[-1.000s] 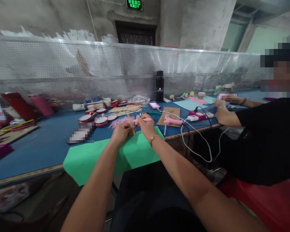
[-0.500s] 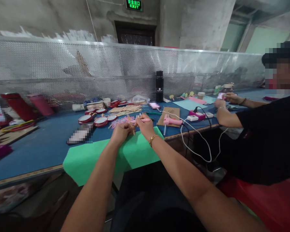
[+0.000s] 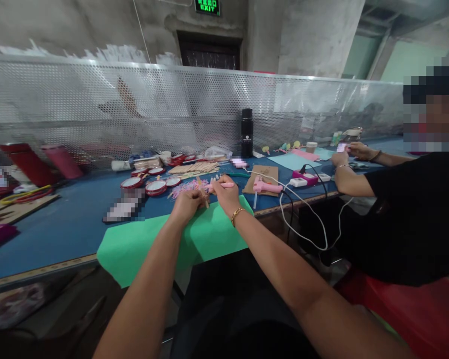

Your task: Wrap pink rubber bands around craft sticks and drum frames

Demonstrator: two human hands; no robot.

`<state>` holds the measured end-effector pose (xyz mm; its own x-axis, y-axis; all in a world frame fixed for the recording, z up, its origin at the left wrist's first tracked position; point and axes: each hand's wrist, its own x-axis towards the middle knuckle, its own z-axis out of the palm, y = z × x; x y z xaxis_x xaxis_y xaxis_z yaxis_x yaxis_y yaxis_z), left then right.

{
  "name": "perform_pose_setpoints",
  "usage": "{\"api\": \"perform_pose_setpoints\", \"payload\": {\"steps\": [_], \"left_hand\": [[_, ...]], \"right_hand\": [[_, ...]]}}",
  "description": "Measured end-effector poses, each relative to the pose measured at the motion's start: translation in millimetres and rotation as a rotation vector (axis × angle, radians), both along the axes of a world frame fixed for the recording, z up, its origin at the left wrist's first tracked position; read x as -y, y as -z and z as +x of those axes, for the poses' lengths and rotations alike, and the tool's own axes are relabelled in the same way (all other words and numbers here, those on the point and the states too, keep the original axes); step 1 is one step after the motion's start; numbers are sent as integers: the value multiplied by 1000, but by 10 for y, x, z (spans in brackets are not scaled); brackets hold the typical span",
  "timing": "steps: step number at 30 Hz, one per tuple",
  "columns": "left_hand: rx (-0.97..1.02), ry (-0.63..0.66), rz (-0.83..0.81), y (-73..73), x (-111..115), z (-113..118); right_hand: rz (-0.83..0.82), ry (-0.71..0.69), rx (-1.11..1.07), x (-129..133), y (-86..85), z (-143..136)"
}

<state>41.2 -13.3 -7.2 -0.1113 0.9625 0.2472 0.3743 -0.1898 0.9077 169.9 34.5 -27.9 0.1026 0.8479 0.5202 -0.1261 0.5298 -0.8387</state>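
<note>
My left hand is closed on a thin wooden craft stick, which stands up between thumb and fingers; another piece seems to cross it. In my right hand a pink pen is gripped, its tip pointing left at the stick. Whether the tip touches the wood I cannot tell. Both hands are above a green sheet that hangs over the table edge. Just behind the fingers lies a pile of pink and purple shreds.
Small red-rimmed drums and loose craft sticks lie behind. A pink glue gun rests on cardboard, near a white cable. A black bottle stands at the back. At right, a co-worker handles something small.
The pink pen and my right fingers have shifted very slightly. My left hand keeps its place with the stick.
</note>
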Motion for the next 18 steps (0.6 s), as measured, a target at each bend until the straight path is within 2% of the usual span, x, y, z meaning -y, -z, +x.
{"api": "perform_pose_setpoints", "payload": {"steps": [6,12,18], "left_hand": [[49,25,7,9,-9,-4],[-22,0,8,27,-27,-33],[14,27,9,10,-14,-17]], "right_hand": [[19,-43,38,-3,-3,-5],[-4,-4,1,0,-14,5],[5,-28,38,9,-10,5]]}}
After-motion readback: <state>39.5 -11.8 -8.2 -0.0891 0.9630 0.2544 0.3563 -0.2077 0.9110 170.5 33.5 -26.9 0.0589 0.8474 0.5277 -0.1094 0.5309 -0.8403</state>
